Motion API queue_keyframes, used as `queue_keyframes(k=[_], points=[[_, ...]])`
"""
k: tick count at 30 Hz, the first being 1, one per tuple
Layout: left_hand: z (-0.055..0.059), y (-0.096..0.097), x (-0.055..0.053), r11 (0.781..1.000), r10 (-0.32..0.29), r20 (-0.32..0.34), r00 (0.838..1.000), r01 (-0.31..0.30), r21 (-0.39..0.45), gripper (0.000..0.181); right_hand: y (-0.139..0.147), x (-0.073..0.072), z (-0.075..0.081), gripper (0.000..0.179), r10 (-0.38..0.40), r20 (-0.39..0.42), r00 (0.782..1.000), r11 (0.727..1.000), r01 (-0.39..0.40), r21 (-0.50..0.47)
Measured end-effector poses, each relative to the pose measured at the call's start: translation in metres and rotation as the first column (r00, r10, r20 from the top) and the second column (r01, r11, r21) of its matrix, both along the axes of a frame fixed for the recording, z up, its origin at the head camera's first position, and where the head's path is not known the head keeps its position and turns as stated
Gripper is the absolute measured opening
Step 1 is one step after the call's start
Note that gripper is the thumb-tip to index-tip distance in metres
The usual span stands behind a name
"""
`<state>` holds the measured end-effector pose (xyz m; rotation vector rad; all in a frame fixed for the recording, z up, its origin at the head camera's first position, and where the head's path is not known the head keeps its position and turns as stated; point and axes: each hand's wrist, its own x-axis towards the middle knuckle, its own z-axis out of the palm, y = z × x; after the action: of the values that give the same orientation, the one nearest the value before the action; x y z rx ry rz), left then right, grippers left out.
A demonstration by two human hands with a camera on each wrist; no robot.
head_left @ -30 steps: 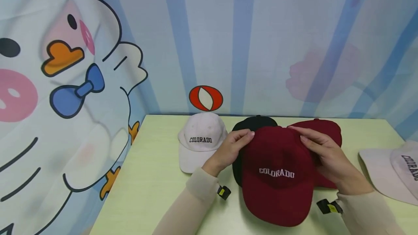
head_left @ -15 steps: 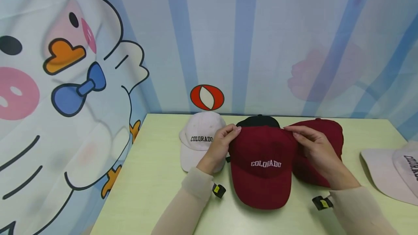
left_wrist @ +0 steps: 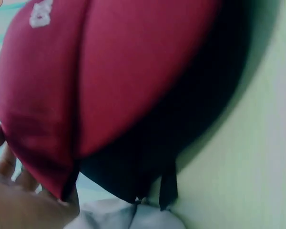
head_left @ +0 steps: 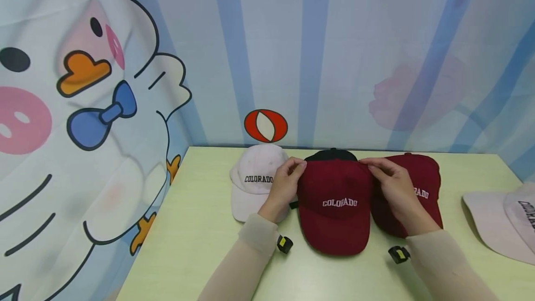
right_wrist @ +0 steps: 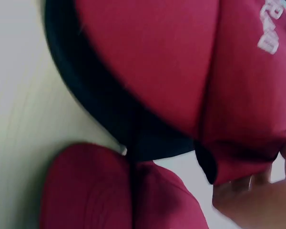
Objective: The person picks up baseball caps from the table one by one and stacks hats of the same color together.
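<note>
Between my two hands is a maroon baseball cap (head_left: 334,229) with COLORADO in white letters, its brim toward me. My left hand (head_left: 284,187) pinches the left side of its crown near the top. On the opposite side, my right hand (head_left: 394,189) pinches the crown in the same way. A black cap (head_left: 332,154) lies behind and under it, mostly hidden; its dark brim (left_wrist: 205,95) shows below the maroon brim in the left wrist view. A second maroon cap (head_left: 428,182) sits to the right, partly covered by my right hand.
A white COLORADO cap (head_left: 257,164) stands left of the black one, partly behind my left hand. Another white cap (head_left: 486,215) lies sideways at the right edge. The pale table (head_left: 196,226) ends at a printed cloth backdrop (head_left: 342,59).
Both hands have carried the maroon cap left and away from me, over the black cap. The black cap is now more covered, and the second maroon cap's lettering partly shows.
</note>
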<state>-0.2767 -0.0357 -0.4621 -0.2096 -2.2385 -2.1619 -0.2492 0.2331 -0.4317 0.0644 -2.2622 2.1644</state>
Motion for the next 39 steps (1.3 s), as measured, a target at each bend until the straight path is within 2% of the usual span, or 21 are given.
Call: queue_keyframes(k=[2, 4, 7, 9, 12, 15, 18, 20, 26, 29, 33, 39], points=[[0.000, 0.003, -0.001, 0.999, 0.037, 0.006, 0.999, -0.037, -0.035, 0.022, -0.004, -0.003, -0.001, 0.028, -0.077, 0.009, 0.997, 0.996, 0.077, 0.053], [0.000, 0.005, -0.002, 0.995, 0.063, 0.007, 0.998, -0.062, -0.074, 0.022, -0.009, -0.004, -0.004, 0.027, -0.169, 0.007, 0.986, 0.980, 0.168, 0.104], [0.000, 0.011, 0.002, 0.983, 0.088, -0.058, 0.994, -0.097, -0.156, 0.024, -0.016, -0.006, -0.009, 0.024, -0.311, 0.006, 0.950, 0.934, 0.304, 0.185], [-0.001, 0.016, 0.009, 0.965, 0.103, -0.112, 0.988, -0.126, -0.230, 0.031, -0.020, -0.007, -0.012, 0.021, -0.389, -0.005, 0.921, 0.894, 0.379, 0.240], [-0.001, 0.025, 0.023, 0.935, 0.085, -0.164, 0.983, -0.135, -0.327, 0.051, -0.028, -0.008, -0.016, 0.019, -0.456, -0.027, 0.889, 0.847, 0.443, 0.292], [-0.003, 0.034, 0.036, 0.905, 0.021, -0.140, 0.990, -0.078, -0.419, 0.074, -0.033, -0.007, -0.018, 0.019, -0.482, -0.043, 0.875, 0.827, 0.471, 0.308], [-0.006, 0.039, 0.044, 0.876, -0.032, -0.103, 0.994, -0.022, -0.481, 0.088, -0.038, -0.002, -0.019, 0.024, -0.465, -0.045, 0.884, 0.837, 0.456, 0.303], [-0.008, 0.043, 0.045, 0.869, -0.051, -0.085, 0.995, 0.002, -0.494, 0.091, -0.038, 0.003, -0.019, 0.030, -0.439, -0.044, 0.897, 0.850, 0.431, 0.304], [-0.011, 0.047, 0.039, 0.884, -0.073, -0.080, 0.994, 0.027, -0.467, 0.089, -0.042, 0.024, -0.014, 0.051, -0.280, 0.004, 0.960, 0.910, 0.264, 0.320], [-0.012, 0.046, 0.037, 0.895, -0.077, -0.071, 0.994, 0.038, -0.445, 0.089, -0.044, 0.031, -0.013, 0.060, -0.191, 0.048, 0.980, 0.921, 0.162, 0.355], [-0.013, 0.045, 0.036, 0.901, -0.079, -0.057, 0.995, 0.047, -0.431, 0.089, -0.047, 0.032, -0.015, 0.067, -0.121, 0.083, 0.989, 0.912, 0.078, 0.402], [-0.013, 0.044, 0.035, 0.909, -0.078, -0.043, 0.996, 0.053, -0.413, 0.089, -0.050, 0.031, -0.017, 0.070, -0.100, 0.097, 0.990, 0.918, 0.054, 0.393]])
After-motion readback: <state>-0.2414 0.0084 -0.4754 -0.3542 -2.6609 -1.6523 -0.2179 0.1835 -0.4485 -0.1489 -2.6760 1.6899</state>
